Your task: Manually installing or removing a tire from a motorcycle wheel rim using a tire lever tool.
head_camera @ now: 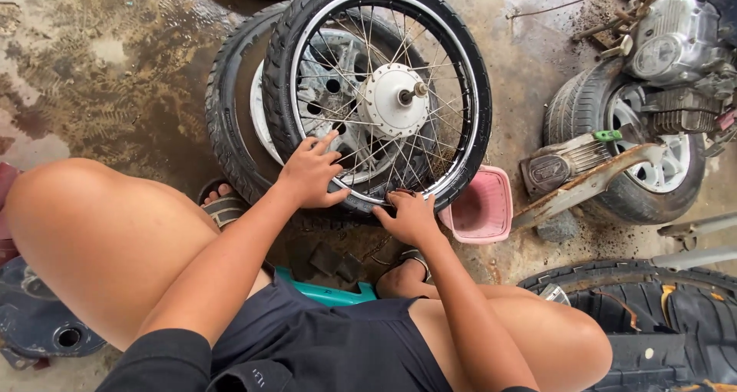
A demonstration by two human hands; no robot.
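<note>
View from a head-worn camera looking down at a person crouched low over a wet, stained concrete floor (115,77), bare knees to either side and a teal stool edge (330,294) showing between them. Just ahead, both hands work on a spoked motorcycle wheel (388,92) with a black tyre, which lies on top of a second, larger tyre (230,123). The left hand (311,173) rests spread and open on the near part of the tyre and rim, fingers reaching in among the spokes, holding nothing. The right hand (411,215) presses down at the nearest edge of the rim, fingers curled against the tyre; whether it pinches anything cannot be told. Sandalled feet sit close beneath the wheel. Just right of the right hand stands a small pink plastic basket (480,208). Farther right lie another wheel (637,154) with engine parts (675,39) stacked on it. As a judgement, the fingers set between thin spokes and at the tyre's edge could be nipped if the wheel shifts on the tyre under it, and the wet floor could let a foot slip.
</note>
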